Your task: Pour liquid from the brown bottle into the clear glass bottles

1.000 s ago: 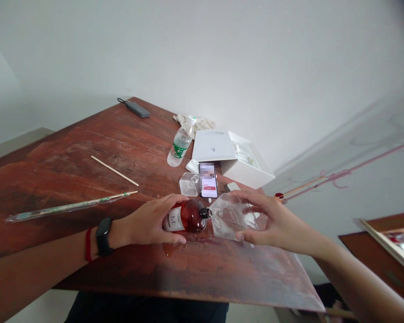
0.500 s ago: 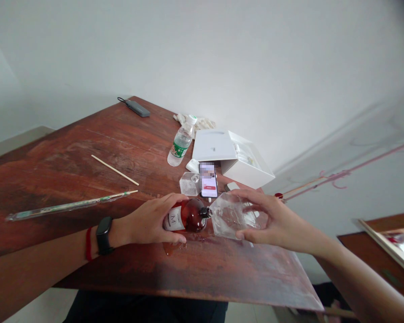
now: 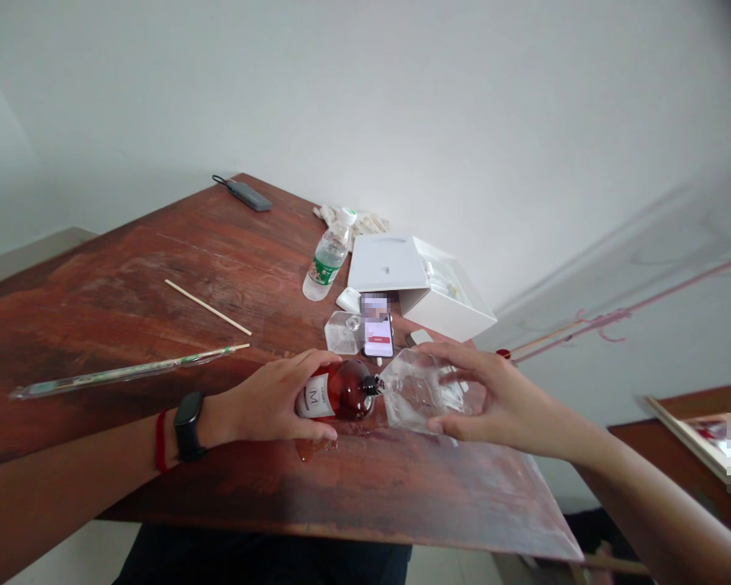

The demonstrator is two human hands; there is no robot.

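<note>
My left hand (image 3: 286,398) is wrapped round an amber bottle (image 3: 348,388) with a white label marked M. The bottle is tipped on its side, its black neck pointing right. Fingers and thumb of my right hand (image 3: 481,398) grip a clear, angular container (image 3: 411,390), also tilted, with its opening towards the bottle. The bottle's neck is at the container's mouth; whether they touch I cannot tell. Drops of liquid (image 3: 304,451) lie on the table below the bottle. Behind the hands sit a clear faceted lid (image 3: 343,331) and a lit phone (image 3: 377,325).
A water bottle (image 3: 327,256) stands behind the phone, beside an open white box (image 3: 442,305). On the left of the wooden table (image 3: 127,325) lie a bare stick (image 3: 208,307) and wrapped chopsticks (image 3: 127,372). A grey device (image 3: 248,196) rests at the far corner.
Almost nothing differs. Both hands keep their grips, and the bottle and container stay neck to mouth.
</note>
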